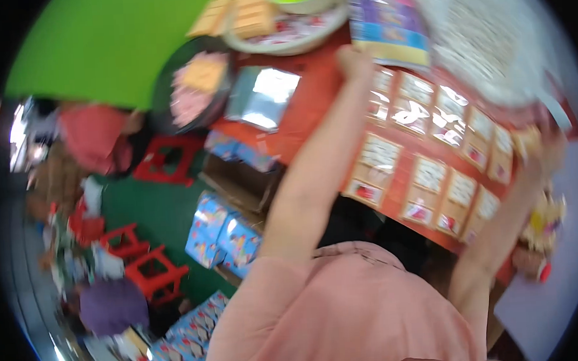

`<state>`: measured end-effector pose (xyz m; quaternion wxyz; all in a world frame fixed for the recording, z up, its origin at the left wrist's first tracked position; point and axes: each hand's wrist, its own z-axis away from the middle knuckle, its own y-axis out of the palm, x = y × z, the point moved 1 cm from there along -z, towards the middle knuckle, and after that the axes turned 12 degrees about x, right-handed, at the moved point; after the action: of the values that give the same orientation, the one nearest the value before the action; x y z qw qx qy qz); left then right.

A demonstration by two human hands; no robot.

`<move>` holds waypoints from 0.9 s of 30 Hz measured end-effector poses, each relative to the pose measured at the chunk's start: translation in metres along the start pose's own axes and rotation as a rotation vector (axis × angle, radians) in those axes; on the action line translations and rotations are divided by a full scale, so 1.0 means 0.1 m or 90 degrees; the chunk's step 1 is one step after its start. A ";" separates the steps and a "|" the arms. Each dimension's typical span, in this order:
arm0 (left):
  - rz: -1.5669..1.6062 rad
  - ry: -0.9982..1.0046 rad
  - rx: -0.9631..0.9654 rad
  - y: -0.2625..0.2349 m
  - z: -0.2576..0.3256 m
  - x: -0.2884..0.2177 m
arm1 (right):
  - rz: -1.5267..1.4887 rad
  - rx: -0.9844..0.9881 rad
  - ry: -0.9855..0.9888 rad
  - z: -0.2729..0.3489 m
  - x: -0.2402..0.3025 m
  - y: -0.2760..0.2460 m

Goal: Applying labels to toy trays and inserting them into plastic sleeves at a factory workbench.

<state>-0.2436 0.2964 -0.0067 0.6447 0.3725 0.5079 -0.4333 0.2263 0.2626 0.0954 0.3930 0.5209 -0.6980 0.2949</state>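
Note:
My left hand [356,62] reaches across the red table to the lower left corner of a purple, blue and yellow printed packet [389,28]. Its fingers are blurred, so whether they grip the packet cannot be made out. Over the table's right end, my right hand [546,155] is smeared by motion, close to a small tan piece [527,143]. Between my arms lie two rows of brown cards. Those in the far row [451,116] look shiny, as if wrapped in clear film. Each near-row card [374,166] bears white pieces and a small red or pink item.
A large clear plastic bag [484,39] with pale contents lies at the far right. Left of my left arm are a stack of shiny clear sleeves [265,97], a dark bowl [181,114] and a white basin [282,49]. Blue patterned boxes [223,233], red stools [156,272] and other people are further left.

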 end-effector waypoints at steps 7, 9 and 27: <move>-0.130 -0.013 -0.089 0.03 0.70 -0.40 | 0.427 -0.134 -0.117 0.68 0.77 -0.11; -0.205 0.000 -0.116 -0.03 0.97 -0.61 | 0.651 -0.188 -0.127 0.90 0.90 0.15; 0.362 0.248 0.272 -0.22 3.30 -0.85 | 0.404 0.295 -0.434 2.55 2.14 1.84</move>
<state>-0.1643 0.0003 0.1436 0.5385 0.6986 0.3962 -0.2548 -0.0433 -0.0009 0.1463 -0.0913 0.4237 -0.8262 0.3599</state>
